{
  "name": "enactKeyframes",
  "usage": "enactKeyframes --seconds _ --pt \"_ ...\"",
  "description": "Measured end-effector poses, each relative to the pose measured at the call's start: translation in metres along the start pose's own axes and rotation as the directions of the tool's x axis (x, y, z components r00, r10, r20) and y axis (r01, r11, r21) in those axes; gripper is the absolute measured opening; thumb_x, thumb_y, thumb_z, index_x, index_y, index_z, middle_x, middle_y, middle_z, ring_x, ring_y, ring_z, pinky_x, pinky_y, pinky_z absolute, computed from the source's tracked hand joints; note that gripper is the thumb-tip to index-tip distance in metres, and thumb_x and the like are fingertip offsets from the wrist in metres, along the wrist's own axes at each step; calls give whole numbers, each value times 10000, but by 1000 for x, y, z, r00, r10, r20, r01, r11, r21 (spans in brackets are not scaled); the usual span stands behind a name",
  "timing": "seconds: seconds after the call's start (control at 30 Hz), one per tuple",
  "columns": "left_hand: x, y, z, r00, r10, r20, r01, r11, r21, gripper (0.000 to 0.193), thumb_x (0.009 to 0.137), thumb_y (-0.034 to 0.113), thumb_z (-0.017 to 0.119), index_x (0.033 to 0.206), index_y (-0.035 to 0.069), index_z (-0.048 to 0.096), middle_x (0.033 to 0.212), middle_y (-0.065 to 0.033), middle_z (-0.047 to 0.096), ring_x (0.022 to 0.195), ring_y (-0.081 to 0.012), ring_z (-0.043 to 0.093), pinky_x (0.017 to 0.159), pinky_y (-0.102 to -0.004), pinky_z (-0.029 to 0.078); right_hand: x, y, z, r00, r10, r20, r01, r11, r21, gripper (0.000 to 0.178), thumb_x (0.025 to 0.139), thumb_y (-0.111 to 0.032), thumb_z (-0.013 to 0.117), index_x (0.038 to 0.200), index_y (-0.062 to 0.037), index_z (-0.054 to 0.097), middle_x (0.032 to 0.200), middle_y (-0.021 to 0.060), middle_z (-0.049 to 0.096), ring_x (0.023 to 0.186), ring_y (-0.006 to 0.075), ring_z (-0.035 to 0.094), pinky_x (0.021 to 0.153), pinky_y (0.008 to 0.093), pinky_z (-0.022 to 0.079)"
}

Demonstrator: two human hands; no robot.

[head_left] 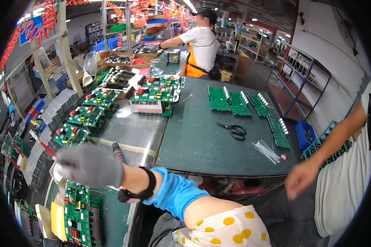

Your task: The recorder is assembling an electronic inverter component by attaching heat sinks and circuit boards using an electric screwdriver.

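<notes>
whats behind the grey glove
Beyond the glove, a green board shows, with a red strip at the glove's left. Whatever lies directly behind the glove is covered.

Black-handled scissors (238,132) lie on the green table (193,142) near loose white cable ties (265,151); a blue crate (305,134) sits near a shelving rack (284,85), and red coiled hoses (140,15) hang overhead.

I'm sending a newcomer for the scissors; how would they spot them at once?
Find the large green tabletop. On it, look between the flat green circuit boards and the thin white strips. The scissors lie there, set apart from both by their two black looped handles.
</notes>
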State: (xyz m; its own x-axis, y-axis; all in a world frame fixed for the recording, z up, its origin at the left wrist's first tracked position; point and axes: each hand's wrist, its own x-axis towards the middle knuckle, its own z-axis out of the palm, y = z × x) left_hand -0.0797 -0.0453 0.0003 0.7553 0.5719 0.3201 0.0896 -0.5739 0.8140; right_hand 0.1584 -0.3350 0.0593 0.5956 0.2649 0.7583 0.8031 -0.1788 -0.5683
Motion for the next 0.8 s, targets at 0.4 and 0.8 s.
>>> enactKeyframes --seconds 0.4,0.8 --pt "-22 -22 -11 981 -104 -166 107 994 7 245 940 116 620 1165 20 628 1047 -129 620 886 -196 571 817 -309 447 -96 42 -8 745 325 583 -53 900 -433 426 880 -408 617 1119 -55 610 1018 154 664 936 350 657 769 478 527" --pt "-56 -48 -41 878 -310 -365 325 946 -21 327 936 136 644 1251 47 639 1156 -184 650 970 -261 604 898 -351 464 -130 74 -46 839 425 341 -110 745 -658 346 840 -313 651 1059 -46 679 916 168 691 839 343 678 741 443 537"
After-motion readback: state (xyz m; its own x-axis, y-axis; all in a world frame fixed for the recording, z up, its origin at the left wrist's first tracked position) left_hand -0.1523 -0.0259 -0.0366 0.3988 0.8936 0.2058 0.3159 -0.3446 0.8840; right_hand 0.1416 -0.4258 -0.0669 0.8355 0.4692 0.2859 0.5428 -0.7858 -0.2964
